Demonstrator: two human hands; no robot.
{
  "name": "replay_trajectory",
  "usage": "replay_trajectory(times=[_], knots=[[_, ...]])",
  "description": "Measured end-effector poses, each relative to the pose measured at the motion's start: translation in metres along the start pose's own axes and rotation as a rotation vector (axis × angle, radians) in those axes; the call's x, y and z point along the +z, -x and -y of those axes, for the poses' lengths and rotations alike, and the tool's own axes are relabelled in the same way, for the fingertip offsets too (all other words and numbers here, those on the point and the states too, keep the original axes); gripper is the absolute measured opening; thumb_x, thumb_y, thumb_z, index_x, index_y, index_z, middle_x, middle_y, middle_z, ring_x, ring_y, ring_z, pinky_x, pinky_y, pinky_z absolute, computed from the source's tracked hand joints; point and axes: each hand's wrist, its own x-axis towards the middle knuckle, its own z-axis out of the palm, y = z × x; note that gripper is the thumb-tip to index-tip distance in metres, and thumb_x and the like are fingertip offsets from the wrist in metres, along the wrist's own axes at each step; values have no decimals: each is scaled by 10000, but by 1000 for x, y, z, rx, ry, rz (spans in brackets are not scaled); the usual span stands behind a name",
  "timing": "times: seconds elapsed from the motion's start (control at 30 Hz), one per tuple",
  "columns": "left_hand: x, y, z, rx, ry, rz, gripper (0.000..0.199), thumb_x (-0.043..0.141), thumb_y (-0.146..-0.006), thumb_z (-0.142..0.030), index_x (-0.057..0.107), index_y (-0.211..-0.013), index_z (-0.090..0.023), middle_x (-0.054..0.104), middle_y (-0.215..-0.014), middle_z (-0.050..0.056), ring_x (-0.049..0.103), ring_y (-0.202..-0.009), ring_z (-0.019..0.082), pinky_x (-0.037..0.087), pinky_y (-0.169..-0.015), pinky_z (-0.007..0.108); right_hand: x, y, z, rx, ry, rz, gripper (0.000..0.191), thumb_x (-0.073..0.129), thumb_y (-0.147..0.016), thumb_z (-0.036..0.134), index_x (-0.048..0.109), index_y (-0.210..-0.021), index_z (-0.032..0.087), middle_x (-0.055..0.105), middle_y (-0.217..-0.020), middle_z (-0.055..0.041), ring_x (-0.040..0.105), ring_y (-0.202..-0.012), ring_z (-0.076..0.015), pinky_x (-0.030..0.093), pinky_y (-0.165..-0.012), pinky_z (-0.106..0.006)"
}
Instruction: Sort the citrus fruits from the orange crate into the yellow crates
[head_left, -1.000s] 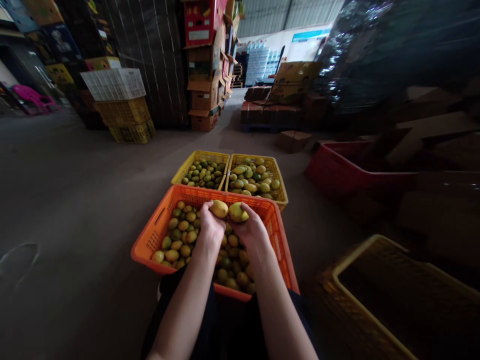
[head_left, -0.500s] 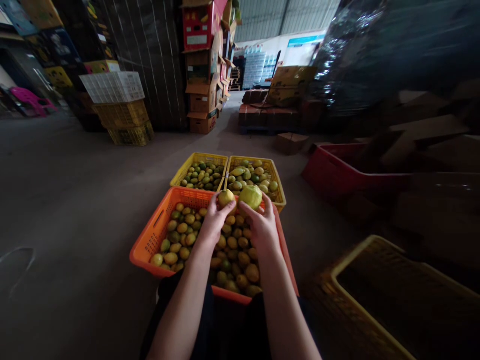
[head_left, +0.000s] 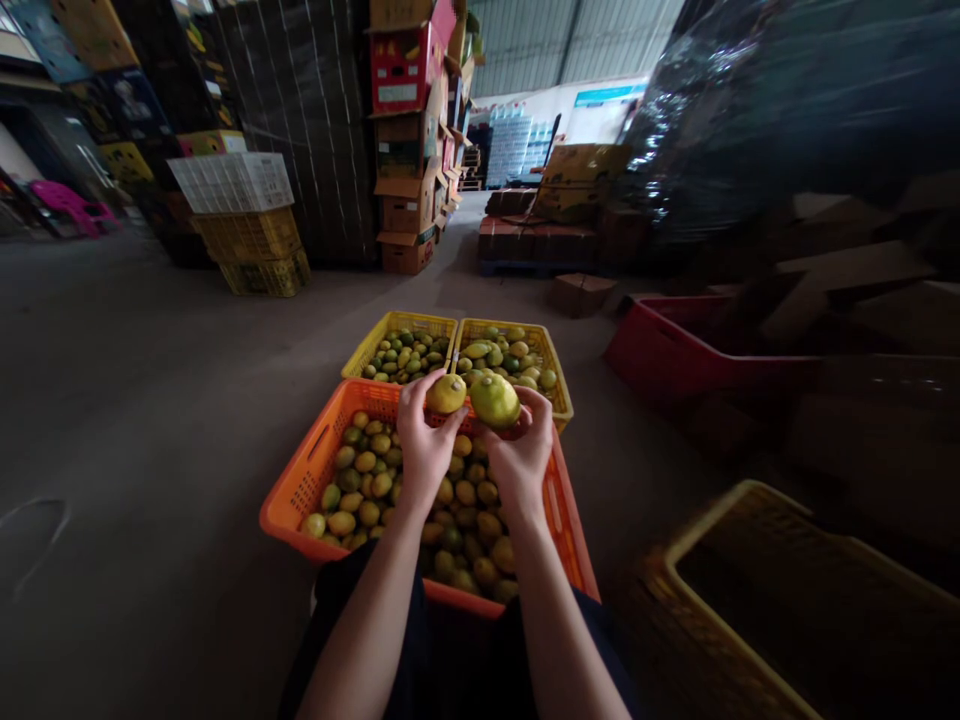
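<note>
My left hand is closed around a small yellow lemon, its stem end facing me. In my right hand is a larger yellow-green lemon, gripped between thumb and fingers. Both are held side by side above the far rim of an orange crate. Many yellow and greenish lemons fill that crate below my forearms. Behind it stand two yellow crates, the left one with smaller greenish fruit and the right one with larger fruit.
A yellow crate stands close at my right, beyond it a red crate and loose cardboard. Stacked crates, cardboard boxes and a loaded pallet stand farther off on the floor.
Both hands have turned the lemons, so the larger one now shows its stem end. The two lemons have shifted slightly left, and the view has tilted up a little.
</note>
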Motion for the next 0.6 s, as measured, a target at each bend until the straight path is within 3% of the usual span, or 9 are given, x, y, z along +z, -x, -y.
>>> replay_trajectory(times=[0.33, 0.6], knots=[[-2, -4, 5, -15, 31, 77, 498, 805, -537, -51, 704, -993, -221, 619, -1115, 64, 556, -1085, 211, 399, -977, 270, -1, 0, 2, -37, -23, 74, 570, 678, -530, 46, 522, -1040, 250, 619, -970, 10, 598, -890, -162, 474, -773, -261], [-2, -4, -2, -67, 85, 50, 470, 813, -511, -33, 708, -932, -213, 636, -1075, 53, 565, -1094, 209, 419, -974, 267, 0, 0, 6, -56, -83, 52, 577, 670, -496, 4, 563, -1010, 243, 638, -994, 1, 604, -912, -166, 479, -790, -275]])
